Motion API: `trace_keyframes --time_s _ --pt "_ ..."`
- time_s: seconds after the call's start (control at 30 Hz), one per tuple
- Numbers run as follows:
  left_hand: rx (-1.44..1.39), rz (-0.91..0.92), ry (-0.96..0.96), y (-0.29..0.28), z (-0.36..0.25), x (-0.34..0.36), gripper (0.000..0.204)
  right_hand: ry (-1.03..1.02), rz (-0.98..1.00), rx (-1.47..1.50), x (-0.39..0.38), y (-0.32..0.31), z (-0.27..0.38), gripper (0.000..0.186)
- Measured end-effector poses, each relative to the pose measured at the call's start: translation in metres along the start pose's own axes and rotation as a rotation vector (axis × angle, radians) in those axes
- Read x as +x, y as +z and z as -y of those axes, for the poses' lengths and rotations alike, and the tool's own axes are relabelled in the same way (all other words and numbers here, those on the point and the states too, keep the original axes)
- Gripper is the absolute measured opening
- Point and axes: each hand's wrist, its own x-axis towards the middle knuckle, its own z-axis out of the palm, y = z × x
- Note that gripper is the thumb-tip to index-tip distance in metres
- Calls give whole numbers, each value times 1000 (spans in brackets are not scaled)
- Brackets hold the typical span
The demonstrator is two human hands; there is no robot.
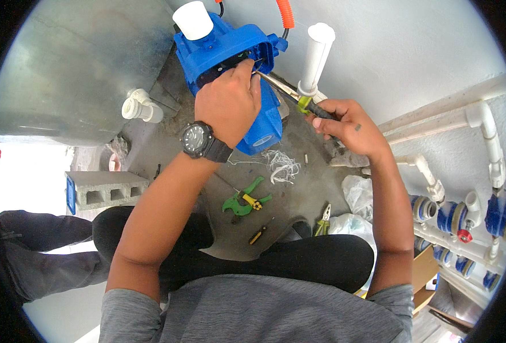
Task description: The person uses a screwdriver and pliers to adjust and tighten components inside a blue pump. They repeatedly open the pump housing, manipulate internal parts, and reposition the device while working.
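A blue pump controller housing (194, 62) with an open front and dark inner parts stands near the wall, a white pipe end (194, 20) on its top. My left hand (228, 100), a black watch on its wrist, reaches into the opening. Its fingers are bent together, and their tips are partly hidden, so what they pinch cannot be made out. In my right hand (350, 128) are long-nose pliers (305, 104) with black and green handles, held closed around the grips. The pliers' jaws point into the housing, close by my left fingertips. Below is a blue pump body (265, 134).
A white upright pipe (317, 57) stands just beyond the pliers. On the floor lie white thread (283, 167), a green pipe cutter (238, 206), a screwdriver (257, 235) and other pliers (324, 220). A concrete block (107, 191) sits left; blue-banded pipework (450, 217) lines the right.
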Motion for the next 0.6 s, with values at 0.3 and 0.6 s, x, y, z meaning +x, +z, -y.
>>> trace_keyframes --time_s 0.3,0.6 --pt "-23 -29 -7 11 0 -4 17 -22 18 10 0 -2 -2 23" --pt "139 -77 123 21 14 6 21 35 -27 -167 -27 6 0 24"
